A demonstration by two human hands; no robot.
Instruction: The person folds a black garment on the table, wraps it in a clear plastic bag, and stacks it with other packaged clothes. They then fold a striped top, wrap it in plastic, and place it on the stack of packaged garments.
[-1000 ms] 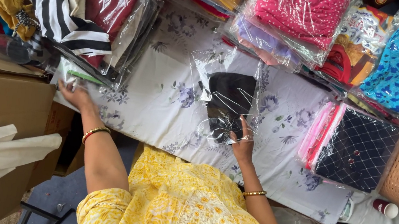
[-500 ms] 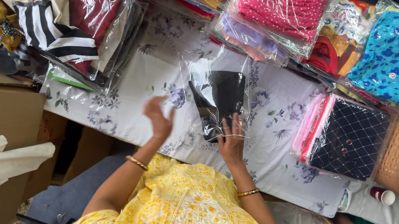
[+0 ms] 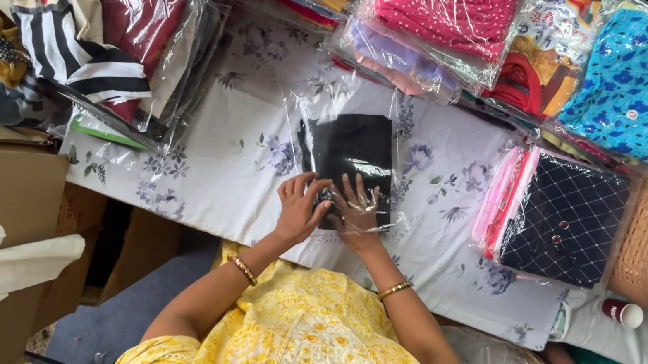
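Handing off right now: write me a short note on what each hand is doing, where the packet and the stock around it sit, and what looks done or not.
Left hand: flat on the near edge of the clear bag with the black garment, fingers bent, holding nothing.
Right hand: spread flat on the same bag beside the left, pressing it down.
The bag lies on the floral cloth, in the middle of the table.
Around it: a dark quilted packet to the right, a blue packet and a pink packet beyond, a maroon packet far left.
Done: the garment is inside the bag.
Open: I cannot tell whether the bag's mouth is sealed.
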